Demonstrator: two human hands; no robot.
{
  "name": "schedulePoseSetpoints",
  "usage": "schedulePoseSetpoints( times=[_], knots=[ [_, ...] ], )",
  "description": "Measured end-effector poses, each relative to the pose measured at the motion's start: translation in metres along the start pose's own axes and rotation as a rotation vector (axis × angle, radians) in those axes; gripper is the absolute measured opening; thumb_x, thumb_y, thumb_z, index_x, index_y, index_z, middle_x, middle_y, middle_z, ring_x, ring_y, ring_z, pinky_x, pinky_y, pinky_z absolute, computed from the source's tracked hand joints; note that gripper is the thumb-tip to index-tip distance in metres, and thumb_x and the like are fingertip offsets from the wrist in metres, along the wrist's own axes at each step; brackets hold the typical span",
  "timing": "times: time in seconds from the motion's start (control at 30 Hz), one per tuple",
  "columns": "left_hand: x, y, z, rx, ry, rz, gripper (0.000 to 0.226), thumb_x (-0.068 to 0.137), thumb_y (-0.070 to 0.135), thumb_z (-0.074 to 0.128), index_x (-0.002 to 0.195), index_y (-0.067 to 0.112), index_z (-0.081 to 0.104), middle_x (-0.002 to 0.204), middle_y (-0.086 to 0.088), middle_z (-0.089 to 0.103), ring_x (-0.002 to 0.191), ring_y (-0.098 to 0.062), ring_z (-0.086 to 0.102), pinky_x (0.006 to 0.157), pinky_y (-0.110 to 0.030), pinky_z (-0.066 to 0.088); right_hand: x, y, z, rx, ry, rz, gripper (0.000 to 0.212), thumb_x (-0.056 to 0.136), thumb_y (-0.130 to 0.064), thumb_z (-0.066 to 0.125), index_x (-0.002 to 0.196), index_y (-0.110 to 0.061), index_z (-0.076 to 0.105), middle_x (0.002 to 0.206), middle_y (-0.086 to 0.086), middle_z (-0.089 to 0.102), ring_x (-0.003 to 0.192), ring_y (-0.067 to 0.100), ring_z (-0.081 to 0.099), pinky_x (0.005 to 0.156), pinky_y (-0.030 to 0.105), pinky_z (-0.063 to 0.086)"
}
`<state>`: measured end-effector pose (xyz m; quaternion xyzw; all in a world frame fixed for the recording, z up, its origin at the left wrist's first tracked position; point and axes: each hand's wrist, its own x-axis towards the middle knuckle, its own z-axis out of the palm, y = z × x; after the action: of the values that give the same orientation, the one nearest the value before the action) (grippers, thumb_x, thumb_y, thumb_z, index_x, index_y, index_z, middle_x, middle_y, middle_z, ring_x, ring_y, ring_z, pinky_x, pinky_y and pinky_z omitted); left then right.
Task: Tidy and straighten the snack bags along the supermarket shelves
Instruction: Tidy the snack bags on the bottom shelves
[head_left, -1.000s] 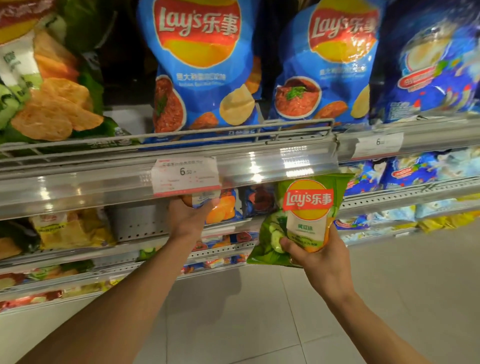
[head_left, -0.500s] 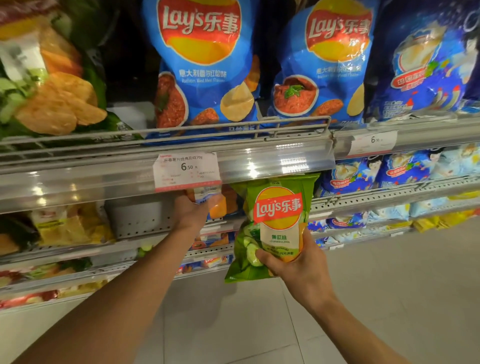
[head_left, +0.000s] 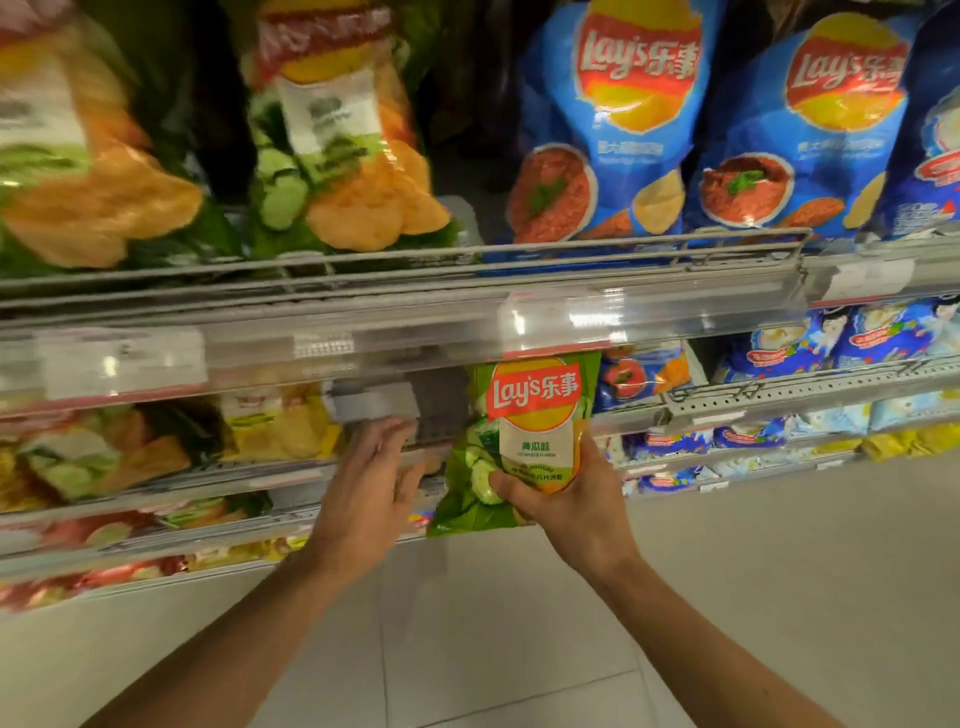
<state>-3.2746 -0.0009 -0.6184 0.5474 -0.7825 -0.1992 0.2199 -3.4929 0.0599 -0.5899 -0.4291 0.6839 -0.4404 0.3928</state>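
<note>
Right hand (head_left: 571, 499) grips green "Lay's" bag (head_left: 530, 431); left hand (head_left: 363, 483) open.

"Lay's乐事" on green bag (head_left: 530, 426), blue bags (head_left: 618, 130).

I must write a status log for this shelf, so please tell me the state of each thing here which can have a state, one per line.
Green Lay's bag: upright, held off the shelf, its top hidden behind the price rail.
Right hand: grips the green bag from below.
Left hand: open, fingers extended toward the lower shelf, holding nothing.
Blue Lay's bags: standing upright on the upper shelf.
Price rail: fixed on the shelf edge, labels blurred.
</note>
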Motion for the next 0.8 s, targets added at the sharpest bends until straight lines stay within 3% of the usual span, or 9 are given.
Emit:
schedulePoseSetpoints(
  times=[0.07, 0.13, 0.23, 0.3, 0.4, 0.53, 0.6, 0.67, 0.8],
  knots=[
    [-0.03, -0.029, -0.03, 0.099, 0.009, 0.043, 0.038, 0.095, 0.027, 0.053, 0.125, 0.006, 0.062, 0.128, -0.009, 0.054, 0.117, -0.027, 0.055, 0.099, -0.041, 0.049, 0.003, -0.013, 0.034, -0.018, 0.008, -0.026, 0.062, 0.064, -0.03, 0.096, 0.111, -0.037, 0.056, 0.091, -0.041, 0.067, 0.09, -0.015, 0.065, 0.069, 0.007, 0.052],
    [-0.05, -0.058, -0.059, 0.233, -0.013, 0.035, 0.046, 0.092, 0.034, 0.044, 0.125, 0.01, 0.063, 0.128, -0.01, 0.054, 0.116, -0.03, 0.054, 0.096, -0.045, 0.049, 0.008, -0.024, 0.065, -0.045, 0.013, -0.049, 0.065, 0.065, -0.032, 0.096, 0.116, -0.032, 0.056, 0.093, -0.033, 0.071, 0.09, -0.011, 0.067, 0.071, 0.011, 0.055],
    [-0.071, -0.102, -0.089, 0.408, -0.056, -0.005, 0.047, 0.088, 0.032, 0.062, 0.129, 0.01, 0.061, 0.13, -0.016, 0.052, 0.117, -0.037, 0.051, 0.098, -0.051, 0.046, 0.018, -0.04, 0.1, -0.095, 0.036, -0.07, 0.067, 0.064, -0.038, 0.094, 0.116, -0.03, 0.053, 0.104, -0.016, 0.071, 0.095, 0.005, 0.069, 0.081, 0.027, 0.059],
    [-0.078, -0.126, -0.099, 0.472, -0.114, -0.036, 0.063, 0.078, 0.03, 0.079, 0.133, 0.006, 0.058, 0.127, -0.02, 0.054, 0.115, -0.04, 0.054, 0.096, -0.054, 0.049, 0.028, -0.047, 0.115, -0.138, 0.066, -0.083, 0.064, 0.065, -0.039, 0.093, 0.114, -0.028, 0.053, 0.101, -0.016, 0.069, 0.093, 0.004, 0.068, 0.078, 0.023, 0.058],
    [-0.083, -0.149, -0.103, 0.478, -0.179, -0.025, 0.079, 0.081, 0.035, 0.077, 0.147, 0.007, 0.044, 0.132, -0.021, 0.052, 0.124, -0.04, 0.05, 0.105, -0.054, 0.044, 0.047, -0.053, 0.124, -0.205, 0.111, -0.091, 0.06, 0.068, -0.036, 0.093, 0.115, -0.019, 0.06, 0.096, -0.013, 0.071, 0.082, -0.002, 0.067, 0.067, 0.012, 0.056],
    [-0.085, -0.155, -0.096, 0.445, -0.215, -0.037, 0.083, 0.092, 0.044, 0.057, 0.157, 0.014, 0.017, 0.149, -0.017, 0.031, 0.143, -0.037, 0.024, 0.121, -0.049, 0.021, 0.065, -0.045, 0.128, -0.258, 0.09, -0.034, 0.059, 0.071, -0.034, 0.092, 0.117, -0.012, 0.062, 0.091, -0.012, 0.069, 0.069, -0.005, 0.066, 0.055, 0.005, 0.048],
    [-0.085, -0.155, -0.093, 0.422, -0.222, -0.067, 0.085, 0.093, 0.049, 0.052, 0.158, 0.017, 0.008, 0.153, -0.013, 0.022, 0.146, -0.034, 0.013, 0.123, -0.046, 0.013, 0.069, -0.037, 0.131, -0.249, 0.079, -0.02, 0.064, 0.071, -0.033, 0.092, 0.121, -0.015, 0.057, 0.094, -0.015, 0.065, 0.079, -0.002, 0.064, 0.057, 0.004, 0.049],
    [-0.086, -0.155, -0.092, 0.424, -0.24, -0.086, 0.089, 0.093, 0.053, 0.051, 0.158, 0.019, 0.0, 0.155, -0.009, 0.015, 0.147, -0.033, 0.006, 0.124, -0.045, 0.01, 0.073, -0.032, 0.132, -0.247, 0.045, -0.002, 0.069, 0.071, -0.035, 0.091, 0.126, -0.015, 0.054, 0.105, -0.008, 0.068, 0.094, 0.01, 0.067, 0.067, 0.011, 0.054],
    [-0.086, -0.158, -0.093, 0.367, -0.249, -0.102, 0.093, 0.089, 0.05, 0.058, 0.158, 0.021, 0.003, 0.154, -0.008, 0.016, 0.147, -0.032, 0.003, 0.124, -0.045, 0.012, 0.081, -0.029, 0.133, -0.275, -0.019, 0.043, 0.074, 0.073, -0.039, 0.089, 0.132, -0.015, 0.052, 0.107, -0.006, 0.067, 0.087, 0.004, 0.063, 0.06, 0.008, 0.048]
  ],
)
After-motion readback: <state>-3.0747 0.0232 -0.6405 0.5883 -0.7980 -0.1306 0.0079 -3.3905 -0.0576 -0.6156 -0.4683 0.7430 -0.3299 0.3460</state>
